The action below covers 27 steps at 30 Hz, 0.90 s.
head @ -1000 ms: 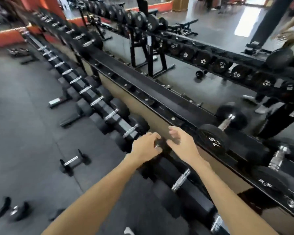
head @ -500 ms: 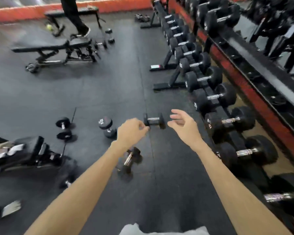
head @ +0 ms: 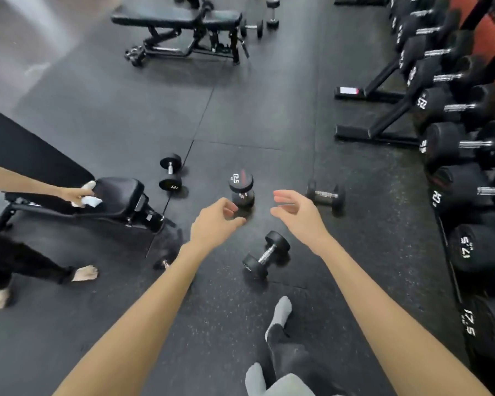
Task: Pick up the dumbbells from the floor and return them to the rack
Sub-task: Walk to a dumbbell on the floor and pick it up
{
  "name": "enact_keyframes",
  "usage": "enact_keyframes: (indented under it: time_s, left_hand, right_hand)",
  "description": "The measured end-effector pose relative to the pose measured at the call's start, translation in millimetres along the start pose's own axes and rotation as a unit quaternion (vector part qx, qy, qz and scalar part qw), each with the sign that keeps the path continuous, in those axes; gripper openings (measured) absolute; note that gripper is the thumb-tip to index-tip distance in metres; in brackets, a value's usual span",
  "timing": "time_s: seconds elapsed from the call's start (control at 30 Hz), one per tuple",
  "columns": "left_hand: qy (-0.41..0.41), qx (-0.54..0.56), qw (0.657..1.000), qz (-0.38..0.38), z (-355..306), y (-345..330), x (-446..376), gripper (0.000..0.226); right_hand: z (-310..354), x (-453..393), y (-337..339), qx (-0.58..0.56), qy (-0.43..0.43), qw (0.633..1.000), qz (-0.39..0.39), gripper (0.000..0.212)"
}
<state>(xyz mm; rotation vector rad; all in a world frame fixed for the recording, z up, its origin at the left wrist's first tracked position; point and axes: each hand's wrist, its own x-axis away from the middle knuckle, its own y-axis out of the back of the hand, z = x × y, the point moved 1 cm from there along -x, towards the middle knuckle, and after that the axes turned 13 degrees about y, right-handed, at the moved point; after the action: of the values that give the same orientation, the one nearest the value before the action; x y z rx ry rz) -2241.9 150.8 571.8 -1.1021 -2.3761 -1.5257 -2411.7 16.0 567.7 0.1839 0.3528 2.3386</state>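
Reach step, nothing lifted yet: left hand [head: 216, 221] loosely curled & right hand [head: 296, 214] relaxed, both holding nothing, frame centre above upright black 12.5 rubber dumbbell [head: 241, 190] on dark rubber floor [head: 255, 110]; next prob. stoop, grip chrome handle, carry to black dumbbell rack [head: 452, 144] at right edge.

White "12.5" on top end of upright dumbbell [head: 241, 190] standing on floor, red patch beside number. Small white mark, maybe "10", on near end of dumbbell [head: 170, 172] lying by bench; not sure. On rack [head: 452, 155] at right, white numbers on dumbbell ends: "17.5" on nearest one [head: 480, 324], "17.5" on next [head: 475, 248], "20" or similar on third [head: 455, 192], blurred. "22.5" on one farther back [head: 433, 102], partly legible. Others farther along too blurred to read.
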Motion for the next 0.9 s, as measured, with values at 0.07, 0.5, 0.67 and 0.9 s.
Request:
enact_keyframes:
  time_s: [0.07, 0.5, 0.67, 0.9]
  left_hand:
    - [0.018, 0.007, 1.000, 0.004, -1.4, 2.1, -23.9, 0.033]
    - [0.011, 0.035, 0.998, 0.055, -108.5, -3.7, -164.3, 0.028]
    - [-0.049, -0.027, 0.994, 0.094, -155.6, 7.2, -251.0, 0.025]
    - [-0.104, -0.046, 0.978, 0.173, -250.6, -10.4, -349.8, 0.031]
  right_hand:
    - [-7.5, -33.2, -4.8, -0.007, 0.000, 1.000, 0.013, 0.038]
    - [-26.9, -209.4, 21.4, -0.038, -0.010, 0.999, -0.002, 0.034]
    - [-54.6, -275.9, 48.7, -0.038, -0.041, 0.997, -0.060, 0.034]
    - [-99.6, -358.5, 91.5, -0.033, -0.082, 0.987, -0.134, 0.033]
